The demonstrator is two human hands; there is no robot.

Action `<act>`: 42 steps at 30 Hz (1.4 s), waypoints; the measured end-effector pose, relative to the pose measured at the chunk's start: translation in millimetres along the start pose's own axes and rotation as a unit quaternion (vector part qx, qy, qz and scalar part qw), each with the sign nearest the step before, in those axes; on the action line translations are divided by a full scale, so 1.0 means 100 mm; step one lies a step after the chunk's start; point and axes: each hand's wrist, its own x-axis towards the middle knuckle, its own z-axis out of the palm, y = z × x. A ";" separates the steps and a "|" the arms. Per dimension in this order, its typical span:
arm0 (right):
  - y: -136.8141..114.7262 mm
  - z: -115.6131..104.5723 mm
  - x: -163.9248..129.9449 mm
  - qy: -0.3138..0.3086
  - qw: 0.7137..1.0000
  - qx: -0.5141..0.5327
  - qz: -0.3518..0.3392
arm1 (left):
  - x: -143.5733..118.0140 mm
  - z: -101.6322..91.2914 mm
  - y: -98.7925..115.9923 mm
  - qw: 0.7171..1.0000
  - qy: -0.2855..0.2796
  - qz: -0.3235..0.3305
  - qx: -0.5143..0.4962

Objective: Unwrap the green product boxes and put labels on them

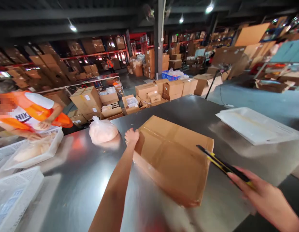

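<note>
A taped cardboard box (175, 151) lies on the metal table in front of me. My left hand (132, 137) is at its left edge, fingers bent and gripping the side; some of the fingertips are hidden. In my right hand (257, 190) is a black and yellow utility knife (221, 164), the fingers wrapped around its handle. The dark blade points left, over the right edge of the box. Whether the blade touches the cardboard I cannot tell.
A tied plastic bag (103, 130) sits left of the box on the metal table (79, 187). White trays (19, 199) stand at the left, where a person in an orange vest (35, 106) works. A white tray (257, 125) lies at the right. Cartons (173, 88) line the far side.
</note>
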 end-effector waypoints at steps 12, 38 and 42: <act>-2.25 1.30 1.40 -0.079 0.909 -0.284 -0.294 | 0.01 0.09 -0.03 1.000 -0.015 0.024 0.003; -3.02 1.70 1.67 -0.199 0.844 -0.372 -0.333 | 0.11 0.18 -0.05 1.000 -0.006 0.015 0.013; -2.93 1.58 1.54 -0.205 0.836 -0.385 -0.331 | 0.11 0.17 -0.05 1.000 -0.009 0.015 0.015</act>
